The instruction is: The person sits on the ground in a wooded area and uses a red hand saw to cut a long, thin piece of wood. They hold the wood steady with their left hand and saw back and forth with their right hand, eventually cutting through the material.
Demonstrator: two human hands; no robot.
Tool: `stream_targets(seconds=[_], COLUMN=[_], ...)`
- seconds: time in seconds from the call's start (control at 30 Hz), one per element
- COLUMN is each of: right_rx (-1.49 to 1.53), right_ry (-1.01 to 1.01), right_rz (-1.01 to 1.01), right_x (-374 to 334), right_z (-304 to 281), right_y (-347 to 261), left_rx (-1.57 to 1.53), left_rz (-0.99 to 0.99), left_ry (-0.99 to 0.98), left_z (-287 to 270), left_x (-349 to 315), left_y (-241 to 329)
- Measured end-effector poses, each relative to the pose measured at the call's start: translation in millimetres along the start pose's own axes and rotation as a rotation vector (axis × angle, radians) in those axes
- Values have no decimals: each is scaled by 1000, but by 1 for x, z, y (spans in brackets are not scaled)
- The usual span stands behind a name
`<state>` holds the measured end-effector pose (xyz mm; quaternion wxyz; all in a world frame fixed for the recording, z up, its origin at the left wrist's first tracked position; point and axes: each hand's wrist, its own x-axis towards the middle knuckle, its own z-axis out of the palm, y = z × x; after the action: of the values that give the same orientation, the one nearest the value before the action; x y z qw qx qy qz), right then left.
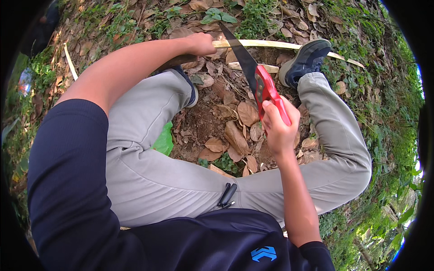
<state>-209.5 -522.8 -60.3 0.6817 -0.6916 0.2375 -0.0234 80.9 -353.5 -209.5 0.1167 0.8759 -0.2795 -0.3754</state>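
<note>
— Two hands busy?
— Yes. The right hand [279, 126] is clenched round the red handle of a saw [260, 77], whose blade rises beyond the fingers to cross a pale stick [266, 44].
— And the left hand [202, 44]?
— Fingers wrapped round the stick, just left of the blade; a shoe [307, 58] pins its other end.

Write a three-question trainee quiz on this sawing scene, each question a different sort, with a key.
1. True or false: the saw has a red handle and a dark blade.
2. Which hand grips the saw? A) left hand B) right hand
3. Fill in: the left hand holds down a pale ____ strip lying on the leaf-covered ground.

Key: 1 true. 2 B. 3 bamboo; its far end passes under the dark shoe.
</note>
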Motion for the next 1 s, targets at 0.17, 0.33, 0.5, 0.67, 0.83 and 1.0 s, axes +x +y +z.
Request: stream_targets(seconds=[0.17,0.33,0.5,0.67,0.83,1.0], right_rx=[154,-51,28,103,115,-74], right_ry=[37,34,11,55,6,37], right_rz=[112,53,-13,114,63,-51], right_x=[-10,-64,1,-43,-45,-16], right_z=[0,-13,-5,-5,-20,7], right_y=[-5,-18,16,-4,-3,19], left_rx=[70,107,148,160,153,191], left_rz=[3,-69,-70,-87,-117,-47], left_ry=[39,133,172,160,160,235], left_z=[1,11,9,12,8,14], left_x=[-11,-27,-25,-24,-37,-31], left_y=[3,12,21,14,33,24])
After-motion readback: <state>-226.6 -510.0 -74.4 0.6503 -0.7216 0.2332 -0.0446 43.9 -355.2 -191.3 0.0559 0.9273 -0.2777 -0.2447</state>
